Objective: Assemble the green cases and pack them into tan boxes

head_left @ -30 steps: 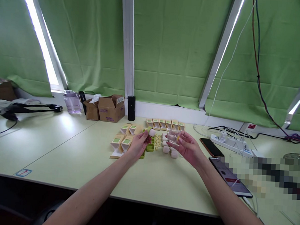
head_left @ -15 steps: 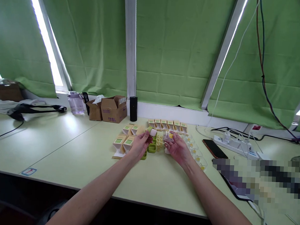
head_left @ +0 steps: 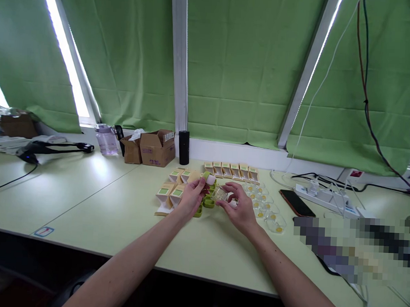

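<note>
My left hand pinches a small white and green piece between thumb and fingers, raised over the pale green table. My right hand is closed round a small clear plastic case, held just right of the left hand. Under both hands lie green holders and small yellow pieces. Tan cartons with green labels stand to the left of my left hand. A row of clear cases with yellow spots lies to the right of my right hand.
A row of small tan boxes stands behind the hands. Open cardboard boxes, a black cylinder and a clear bottle line the back edge. At right lie a dark phone, a white power strip and cables.
My right hand has moved left and down with the clear case, closer to my left hand. The row of clear cases at right is now uncovered. My left hand stays put.
</note>
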`<move>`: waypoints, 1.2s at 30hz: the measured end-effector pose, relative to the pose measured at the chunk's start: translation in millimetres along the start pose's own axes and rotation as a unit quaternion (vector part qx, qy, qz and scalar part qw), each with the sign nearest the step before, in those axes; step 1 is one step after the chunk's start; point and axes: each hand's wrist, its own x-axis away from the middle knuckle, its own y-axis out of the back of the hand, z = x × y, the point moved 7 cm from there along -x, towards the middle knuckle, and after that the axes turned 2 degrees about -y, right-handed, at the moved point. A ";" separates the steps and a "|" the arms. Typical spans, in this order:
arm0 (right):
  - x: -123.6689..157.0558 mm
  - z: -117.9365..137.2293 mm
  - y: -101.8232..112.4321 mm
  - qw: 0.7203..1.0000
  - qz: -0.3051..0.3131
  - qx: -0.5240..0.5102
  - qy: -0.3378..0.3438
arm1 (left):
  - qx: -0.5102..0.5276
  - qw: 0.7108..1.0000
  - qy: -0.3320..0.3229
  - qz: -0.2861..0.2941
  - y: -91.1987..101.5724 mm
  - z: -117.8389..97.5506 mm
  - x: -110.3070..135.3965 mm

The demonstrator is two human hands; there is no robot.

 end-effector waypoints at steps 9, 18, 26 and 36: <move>-4.8 -23.8 -4.6 0.985 -0.018 -0.115 -0.127 | -0.007 1.000 -0.004 0.005 -4.7 -5.3 3.7; -6.2 -31.0 -8.4 0.957 -0.034 -0.218 -0.191 | -0.067 0.997 0.005 0.039 -11.9 -3.0 7.7; -6.4 -29.6 -8.9 0.952 -0.037 -0.222 -0.209 | -0.102 0.993 0.010 0.051 -10.5 2.0 6.0; -7.0 -31.7 -8.0 0.958 -0.038 -0.210 -0.193 | -0.155 0.986 -0.004 0.068 -15.5 -2.2 9.7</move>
